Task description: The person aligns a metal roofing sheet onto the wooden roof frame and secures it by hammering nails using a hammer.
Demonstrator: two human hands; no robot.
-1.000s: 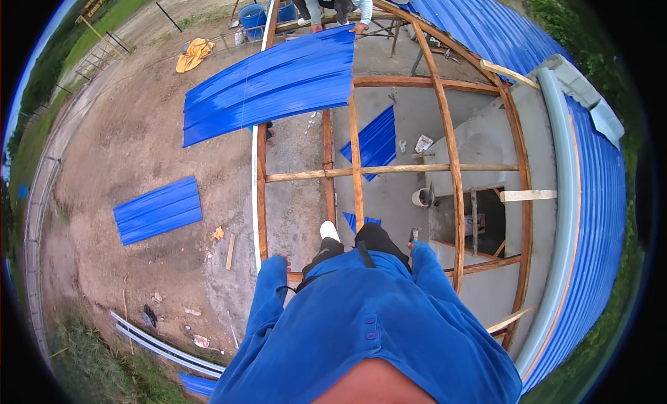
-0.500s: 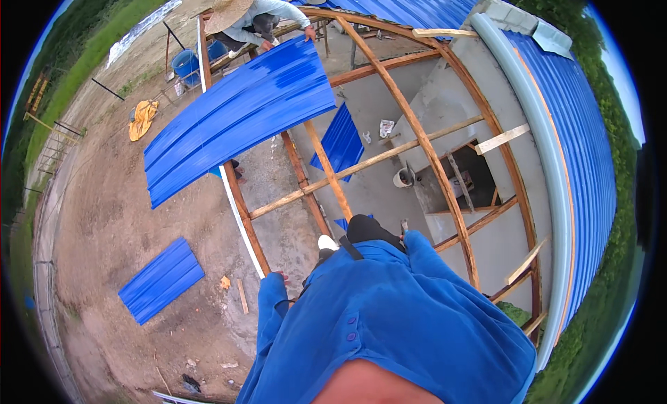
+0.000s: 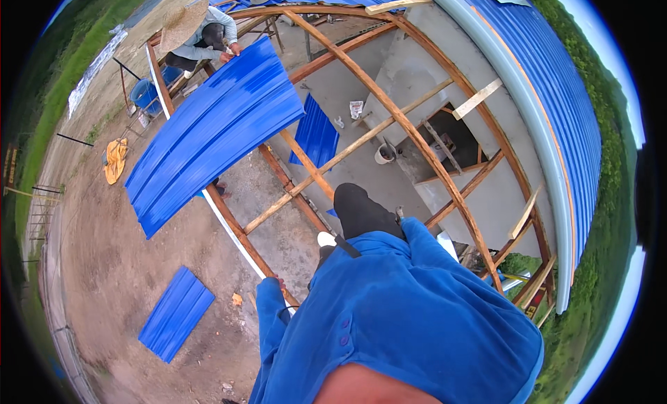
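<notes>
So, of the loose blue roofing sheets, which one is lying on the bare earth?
The small blue sheet at lower left: it lies flat on the dirt. The large blue sheet rests up on the wooden roof frame, and another person's hand touches it.

This is a building site outdoors — a roof being made. A bare wooden roof frame (image 3: 389,119) sits high over a grey concrete floor (image 3: 368,168). Blue metal sheets (image 3: 215,133) lie on the frame — another (image 3: 175,314) lies on the dirt ground (image 3: 90,265) below it.
</notes>
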